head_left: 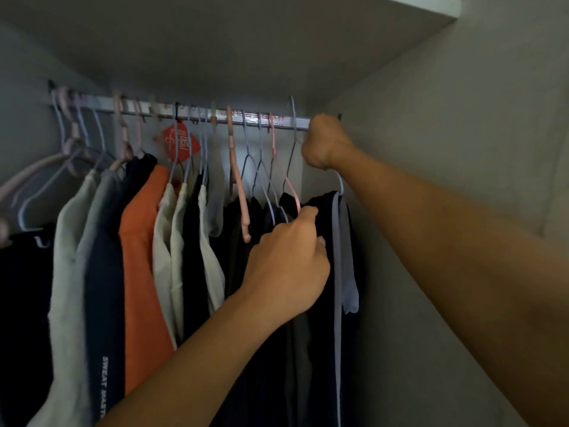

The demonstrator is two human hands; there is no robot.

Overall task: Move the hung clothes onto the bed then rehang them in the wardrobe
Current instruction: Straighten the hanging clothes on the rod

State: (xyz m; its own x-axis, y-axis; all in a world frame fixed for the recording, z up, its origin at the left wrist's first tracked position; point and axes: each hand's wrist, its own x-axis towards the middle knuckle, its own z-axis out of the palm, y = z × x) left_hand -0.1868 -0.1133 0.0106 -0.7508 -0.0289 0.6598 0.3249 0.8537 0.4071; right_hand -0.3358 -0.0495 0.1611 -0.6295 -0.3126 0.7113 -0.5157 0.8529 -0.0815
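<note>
Right hand (323,140) seemingly grips hanger (339,183); left hand (289,266) pinches dark garment (320,272).

I see two bare forearms, no sleeves reaching the wrists, no watch, rings or bands on the left hand (289,266) or right hand (323,141).

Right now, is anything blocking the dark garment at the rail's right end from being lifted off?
Nothing visible blocks it. The right hand grips its blue hanger by the rail; the left hand holds the dark garment, neighbouring clothes hanging beside it.
</note>
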